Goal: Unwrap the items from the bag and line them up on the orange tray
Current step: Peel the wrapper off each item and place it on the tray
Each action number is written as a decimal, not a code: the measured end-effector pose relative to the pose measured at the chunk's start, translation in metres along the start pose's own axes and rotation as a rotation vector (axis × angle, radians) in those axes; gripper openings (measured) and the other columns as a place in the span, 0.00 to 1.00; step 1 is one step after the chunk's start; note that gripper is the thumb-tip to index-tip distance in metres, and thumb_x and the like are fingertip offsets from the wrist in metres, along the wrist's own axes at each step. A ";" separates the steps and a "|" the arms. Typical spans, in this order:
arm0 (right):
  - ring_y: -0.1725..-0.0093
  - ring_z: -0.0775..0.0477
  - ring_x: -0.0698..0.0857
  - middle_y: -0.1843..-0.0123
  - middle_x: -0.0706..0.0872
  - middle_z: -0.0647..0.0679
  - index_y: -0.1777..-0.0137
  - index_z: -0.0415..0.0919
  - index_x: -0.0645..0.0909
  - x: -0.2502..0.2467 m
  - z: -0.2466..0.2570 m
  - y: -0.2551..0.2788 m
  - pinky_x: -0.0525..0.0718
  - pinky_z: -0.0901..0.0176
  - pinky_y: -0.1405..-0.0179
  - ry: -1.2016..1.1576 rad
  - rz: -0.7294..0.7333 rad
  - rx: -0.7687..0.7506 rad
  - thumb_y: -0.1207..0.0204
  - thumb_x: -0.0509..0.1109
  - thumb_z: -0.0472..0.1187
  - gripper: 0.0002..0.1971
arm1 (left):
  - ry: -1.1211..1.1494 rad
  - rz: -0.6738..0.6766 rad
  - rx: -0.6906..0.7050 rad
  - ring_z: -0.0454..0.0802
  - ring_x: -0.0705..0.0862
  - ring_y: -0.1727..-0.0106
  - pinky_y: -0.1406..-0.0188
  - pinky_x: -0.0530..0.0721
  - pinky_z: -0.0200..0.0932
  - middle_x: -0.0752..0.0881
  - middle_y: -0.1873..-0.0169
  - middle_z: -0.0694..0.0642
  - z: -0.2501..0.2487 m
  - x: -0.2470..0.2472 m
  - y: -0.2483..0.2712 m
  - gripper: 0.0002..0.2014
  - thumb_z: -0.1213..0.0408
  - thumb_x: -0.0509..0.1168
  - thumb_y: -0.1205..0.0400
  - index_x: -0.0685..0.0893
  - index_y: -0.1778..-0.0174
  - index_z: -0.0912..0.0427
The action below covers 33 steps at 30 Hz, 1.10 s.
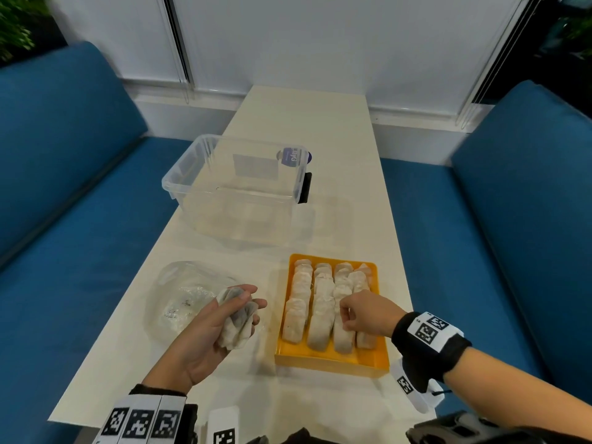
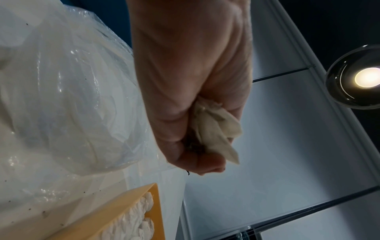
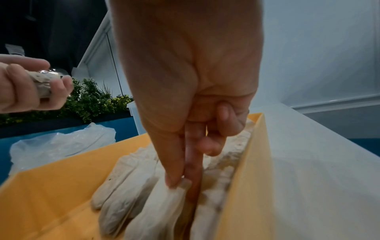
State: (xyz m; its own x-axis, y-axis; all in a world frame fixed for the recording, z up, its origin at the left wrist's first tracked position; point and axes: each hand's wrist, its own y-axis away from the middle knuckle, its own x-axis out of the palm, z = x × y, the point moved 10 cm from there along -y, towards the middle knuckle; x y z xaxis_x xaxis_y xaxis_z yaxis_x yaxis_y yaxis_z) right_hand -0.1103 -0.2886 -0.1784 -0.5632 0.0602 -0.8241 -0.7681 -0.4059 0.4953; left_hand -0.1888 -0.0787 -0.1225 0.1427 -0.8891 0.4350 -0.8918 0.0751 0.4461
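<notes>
A bunch of tea bags (image 1: 236, 318) is gripped in the left hand (image 1: 205, 334), held above the worktop (image 1: 298, 129) between the clear plastic bag (image 1: 179, 290) and the orange tray (image 1: 333, 358). One tea bag (image 3: 164, 203) is pinched by the right hand (image 1: 362, 312) down in the third row, thumb and forefinger closed on it. The rows' long axes are seen running from near edge to far edge. The tray lies just right of the left hand; open room is left only along its near edge. A clear storage box (image 1: 237, 187) sits well beyond.
</notes>
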 end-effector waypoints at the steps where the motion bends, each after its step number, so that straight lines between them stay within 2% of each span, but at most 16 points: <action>1: 0.55 0.51 0.78 0.54 0.80 0.51 0.47 0.44 0.81 0.000 0.000 0.000 0.76 0.63 0.54 -0.001 -0.002 -0.002 0.23 0.68 0.44 0.07 | 0.006 0.002 -0.001 0.48 0.83 0.66 0.61 0.84 0.39 0.89 0.59 0.58 -0.001 0.001 0.000 0.09 0.60 0.64 0.26 0.83 0.52 0.57; 4: 0.55 0.51 0.79 0.51 0.85 0.48 0.48 0.43 0.81 -0.009 0.004 0.002 0.78 0.62 0.52 -0.021 -0.057 -0.035 0.23 0.67 0.44 0.08 | 0.045 0.006 -0.017 0.49 0.85 0.66 0.54 0.80 0.44 0.89 0.59 0.59 0.001 0.003 -0.003 0.08 0.62 0.59 0.19 0.83 0.50 0.58; 7: 0.54 0.53 0.80 0.50 0.85 0.50 0.48 0.45 0.81 -0.035 0.026 0.011 0.80 0.62 0.53 -0.067 -0.183 -0.130 0.21 0.66 0.46 0.07 | 0.071 0.016 -0.049 0.50 0.86 0.67 0.61 0.86 0.42 0.89 0.59 0.61 0.003 0.009 -0.006 0.10 0.64 0.57 0.17 0.82 0.47 0.61; 10: 0.56 0.57 0.78 0.55 0.82 0.55 0.50 0.48 0.80 -0.067 0.067 0.031 0.80 0.61 0.55 -0.121 -0.361 -0.281 0.20 0.65 0.48 0.06 | 0.066 0.024 -0.075 0.51 0.86 0.66 0.66 0.88 0.39 0.89 0.59 0.62 0.005 0.015 -0.009 0.11 0.64 0.57 0.16 0.82 0.46 0.63; 13: 0.58 0.60 0.74 0.55 0.79 0.57 0.47 0.49 0.77 -0.085 0.113 0.056 0.75 0.69 0.58 -0.190 -0.451 -0.478 0.21 0.65 0.50 0.08 | 0.032 0.014 -0.093 0.51 0.87 0.61 0.62 0.87 0.40 0.87 0.55 0.63 0.008 0.021 -0.012 0.11 0.62 0.57 0.16 0.83 0.46 0.62; 15: 0.58 0.62 0.69 0.55 0.77 0.55 0.46 0.45 0.77 -0.089 0.141 0.073 0.71 0.74 0.59 -0.215 -0.467 -0.621 0.22 0.66 0.52 0.12 | 0.002 0.012 -0.100 0.49 0.85 0.55 0.61 0.85 0.39 0.87 0.55 0.60 0.009 0.025 -0.014 0.12 0.61 0.56 0.16 0.85 0.48 0.60; 17: 0.57 0.61 0.70 0.54 0.78 0.52 0.45 0.43 0.77 -0.087 0.161 0.084 0.73 0.71 0.57 -0.202 -0.470 -0.726 0.22 0.67 0.52 0.14 | -0.008 0.012 -0.102 0.46 0.85 0.59 0.67 0.83 0.36 0.88 0.64 0.54 0.009 0.029 -0.014 0.14 0.62 0.55 0.15 0.86 0.54 0.59; 19: 0.52 0.53 0.76 0.49 0.81 0.49 0.43 0.45 0.77 -0.082 0.172 0.087 0.78 0.61 0.54 -0.148 -0.482 -0.772 0.23 0.68 0.50 0.13 | -0.019 0.022 -0.099 0.43 0.86 0.64 0.70 0.83 0.35 0.88 0.68 0.52 0.009 0.032 -0.013 0.15 0.62 0.54 0.15 0.86 0.56 0.57; 21: 0.50 0.47 0.79 0.47 0.82 0.47 0.44 0.45 0.78 -0.078 0.179 0.086 0.80 0.56 0.56 -0.077 -0.514 -0.783 0.23 0.65 0.47 0.10 | -0.044 0.039 -0.100 0.42 0.85 0.68 0.71 0.82 0.35 0.87 0.70 0.53 0.009 0.035 -0.012 0.15 0.62 0.54 0.15 0.86 0.57 0.58; 23: 0.53 0.45 0.81 0.50 0.83 0.46 0.48 0.43 0.81 -0.074 0.180 0.083 0.81 0.55 0.59 -0.016 -0.540 -0.777 0.25 0.61 0.44 0.11 | -0.072 0.049 -0.102 0.42 0.84 0.73 0.74 0.81 0.35 0.85 0.74 0.53 0.010 0.037 -0.011 0.16 0.62 0.52 0.14 0.85 0.60 0.59; 25: 0.52 0.46 0.81 0.52 0.84 0.46 0.50 0.42 0.82 -0.075 0.177 0.079 0.82 0.55 0.56 -0.066 -0.526 -0.756 0.26 0.60 0.42 0.11 | -0.069 0.041 -0.098 0.42 0.86 0.71 0.73 0.84 0.36 0.87 0.72 0.54 0.011 0.036 -0.011 0.17 0.63 0.53 0.14 0.86 0.59 0.59; 27: 0.55 0.56 0.79 0.54 0.85 0.48 0.48 0.41 0.83 -0.081 0.167 0.075 0.77 0.66 0.54 -0.245 -0.500 -0.688 0.23 0.62 0.41 0.10 | -0.044 0.037 -0.097 0.44 0.88 0.65 0.69 0.87 0.38 0.89 0.66 0.56 0.011 0.034 -0.010 0.17 0.62 0.54 0.15 0.88 0.58 0.60; 29: 0.59 0.62 0.78 0.58 0.84 0.55 0.51 0.45 0.82 -0.089 0.151 0.071 0.73 0.74 0.59 -0.455 -0.515 -0.576 0.22 0.66 0.40 0.04 | -0.010 0.041 -0.097 0.45 0.89 0.61 0.66 0.87 0.38 0.91 0.59 0.56 0.010 0.034 -0.009 0.16 0.60 0.56 0.15 0.89 0.53 0.61; 31: 0.63 0.62 0.79 0.64 0.83 0.59 0.56 0.52 0.81 -0.093 0.134 0.067 0.75 0.73 0.63 -0.676 -0.514 -0.467 0.22 0.69 0.40 0.04 | 0.010 0.060 -0.086 0.46 0.88 0.62 0.66 0.84 0.39 0.91 0.58 0.54 0.007 0.038 -0.009 0.16 0.58 0.57 0.17 0.89 0.50 0.60; 33: 0.66 0.59 0.81 0.66 0.84 0.54 0.57 0.48 0.81 -0.092 0.119 0.061 0.78 0.68 0.66 -0.901 -0.478 -0.385 0.23 0.70 0.39 0.04 | -0.004 0.027 -0.062 0.45 0.81 0.69 0.70 0.77 0.37 0.88 0.64 0.53 0.004 0.036 -0.009 0.14 0.56 0.61 0.21 0.87 0.49 0.60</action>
State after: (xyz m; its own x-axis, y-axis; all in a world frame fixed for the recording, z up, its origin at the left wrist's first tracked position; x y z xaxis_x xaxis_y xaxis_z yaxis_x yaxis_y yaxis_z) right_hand -0.1414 -0.2103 -0.0394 -0.3693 0.8701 -0.3265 -0.9083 -0.4122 -0.0713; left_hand -0.1776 -0.1130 -0.1145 0.1169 -0.8880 0.4447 -0.8672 0.1270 0.4815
